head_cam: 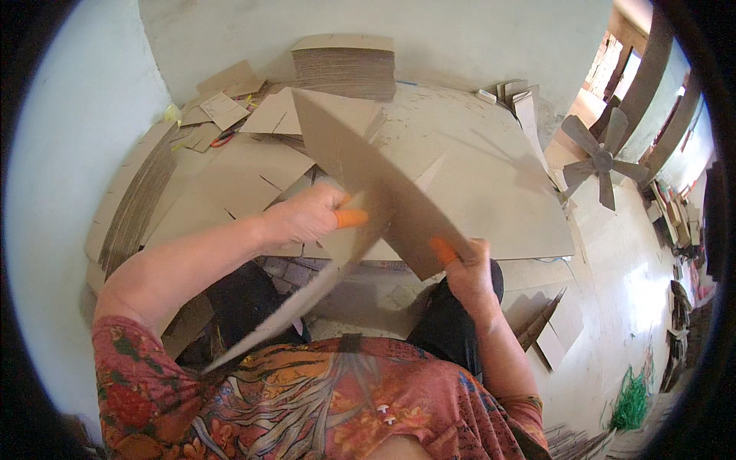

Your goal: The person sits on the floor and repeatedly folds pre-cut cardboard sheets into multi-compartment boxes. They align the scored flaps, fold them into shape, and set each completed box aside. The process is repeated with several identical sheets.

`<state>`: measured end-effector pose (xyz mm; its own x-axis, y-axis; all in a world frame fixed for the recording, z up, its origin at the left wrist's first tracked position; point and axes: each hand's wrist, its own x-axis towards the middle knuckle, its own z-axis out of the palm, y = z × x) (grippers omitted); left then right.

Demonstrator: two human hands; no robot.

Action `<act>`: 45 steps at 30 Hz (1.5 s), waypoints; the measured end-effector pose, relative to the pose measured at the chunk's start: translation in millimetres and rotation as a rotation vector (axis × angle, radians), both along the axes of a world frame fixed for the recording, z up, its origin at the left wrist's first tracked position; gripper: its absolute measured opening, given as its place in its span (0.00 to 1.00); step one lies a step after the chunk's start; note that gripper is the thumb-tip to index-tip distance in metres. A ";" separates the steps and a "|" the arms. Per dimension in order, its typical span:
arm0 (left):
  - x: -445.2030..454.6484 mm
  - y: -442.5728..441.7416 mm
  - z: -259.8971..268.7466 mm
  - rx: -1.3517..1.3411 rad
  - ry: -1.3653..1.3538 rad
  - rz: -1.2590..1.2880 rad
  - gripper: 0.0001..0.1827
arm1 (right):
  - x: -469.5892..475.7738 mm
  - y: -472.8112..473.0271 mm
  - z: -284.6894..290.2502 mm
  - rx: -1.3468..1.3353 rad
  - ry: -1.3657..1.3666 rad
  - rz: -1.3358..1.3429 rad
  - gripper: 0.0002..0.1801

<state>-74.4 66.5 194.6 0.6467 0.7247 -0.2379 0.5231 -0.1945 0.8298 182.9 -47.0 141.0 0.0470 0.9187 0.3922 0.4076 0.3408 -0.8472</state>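
Two long cardboard strips cross in front of me over a low work surface (489,190) covered by board. My right hand (468,270), with an orange cover on a finger, grips the lower right end of the darker cardboard strip (368,155), which slants up to the left. My left hand (322,215), also with orange finger covers, is closed on a second, paler cardboard strip (310,296) that runs down towards my shirt and is blurred. The strips overlap between my hands; whether they are slotted together I cannot tell. Slit cardboard sheets (253,172) lie behind my left hand.
A tall stack of cardboard (345,69) stands against the wall, another stack (138,195) at the left. Red-handled scissors (222,140) lie among scraps. At the right are a fan (602,161), cardboard pieces (552,339) on the floor and green plastic twine (631,399).
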 end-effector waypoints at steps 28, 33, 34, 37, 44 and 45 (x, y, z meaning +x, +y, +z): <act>-59.9 66.8 -2.8 0.314 0.368 0.328 0.19 | -17.5 -15.6 -54.1 0.126 0.124 -0.145 0.08; -44.4 55.5 -1.4 0.260 0.183 0.110 0.18 | -5.0 -25.0 -47.1 0.151 0.077 -0.155 0.07; -39.1 52.3 5.0 0.261 0.180 0.129 0.18 | -1.1 -25.8 -47.0 0.172 0.058 -0.181 0.07; -41.5 55.1 4.5 0.135 0.071 0.194 0.17 | 4.3 -33.9 -35.6 0.180 0.062 -0.214 0.07; -21.8 55.5 9.1 0.128 0.007 0.173 0.15 | 15.5 -35.2 -42.9 0.115 0.006 -0.196 0.05; -20.4 56.3 12.2 0.138 0.053 0.166 0.14 | 16.6 -36.2 -37.6 0.123 0.007 -0.211 0.05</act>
